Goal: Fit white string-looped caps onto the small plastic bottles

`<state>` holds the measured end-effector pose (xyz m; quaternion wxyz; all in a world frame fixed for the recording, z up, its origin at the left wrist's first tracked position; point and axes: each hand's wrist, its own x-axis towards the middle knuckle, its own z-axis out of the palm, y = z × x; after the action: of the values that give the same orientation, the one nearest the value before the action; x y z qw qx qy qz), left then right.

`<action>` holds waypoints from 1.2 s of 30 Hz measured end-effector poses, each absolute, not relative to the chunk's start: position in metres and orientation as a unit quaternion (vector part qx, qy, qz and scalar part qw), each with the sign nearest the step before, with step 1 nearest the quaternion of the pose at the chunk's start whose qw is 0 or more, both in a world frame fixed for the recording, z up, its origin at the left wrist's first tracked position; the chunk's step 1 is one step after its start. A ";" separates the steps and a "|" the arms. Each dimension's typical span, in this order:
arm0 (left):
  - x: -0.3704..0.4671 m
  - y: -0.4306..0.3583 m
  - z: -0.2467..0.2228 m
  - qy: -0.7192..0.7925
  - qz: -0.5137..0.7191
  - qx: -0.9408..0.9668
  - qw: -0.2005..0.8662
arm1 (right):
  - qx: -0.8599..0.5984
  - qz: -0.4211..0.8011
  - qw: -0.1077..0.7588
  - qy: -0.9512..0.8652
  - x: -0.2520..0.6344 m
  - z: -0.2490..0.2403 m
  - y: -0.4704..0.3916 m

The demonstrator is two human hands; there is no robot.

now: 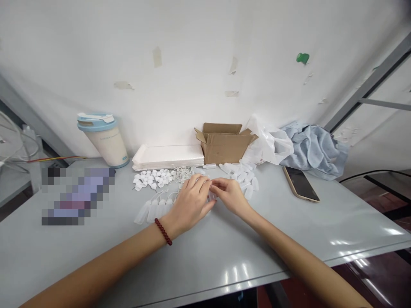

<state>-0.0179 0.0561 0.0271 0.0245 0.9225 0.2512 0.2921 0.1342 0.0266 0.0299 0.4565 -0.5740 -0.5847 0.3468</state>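
Note:
Over the middle of the table my left hand (191,200), with a dark red bead bracelet (163,231) at the wrist, is bent with its fingers together and thumb apart. My right hand (230,194) meets it at the fingertips in a pinch. Whatever lies between the fingers is mostly hidden; a bit of translucent plastic shows there. Left of my left hand lies a row of translucent plastic tubes (150,211) with white caps and loops of string. Behind are loose white caps (152,179) and a heap of white strings (183,174). Loose translucent tubes (248,182) lie beyond my right hand.
Along the wall stand a tilted cup with a blue lid (107,139), a stack of white trays (170,156), an open cardboard box (226,147), a white plastic bag (268,143) and a bundled blue cloth (313,147). A phone (302,184) lies right; a pixelated item (80,194) lies left.

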 end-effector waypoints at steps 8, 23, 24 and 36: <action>-0.010 0.055 0.022 0.293 0.236 0.919 0.120 | -0.618 0.239 0.269 -0.699 0.145 0.030 0.027; -0.015 0.051 0.022 0.315 0.169 0.926 0.126 | -0.642 0.257 0.289 -0.663 0.147 0.025 0.030; -0.015 0.051 0.023 0.311 0.168 0.926 0.128 | -0.642 0.259 0.291 -0.660 0.147 0.026 0.030; -0.016 0.047 0.023 0.316 0.149 0.927 0.139 | -0.635 0.291 0.302 -0.648 0.146 0.026 0.030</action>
<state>-0.0156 0.0473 0.0230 0.1386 0.9267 0.3160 0.1487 0.1462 0.0297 0.0258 0.3023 -0.6354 -0.6481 0.2912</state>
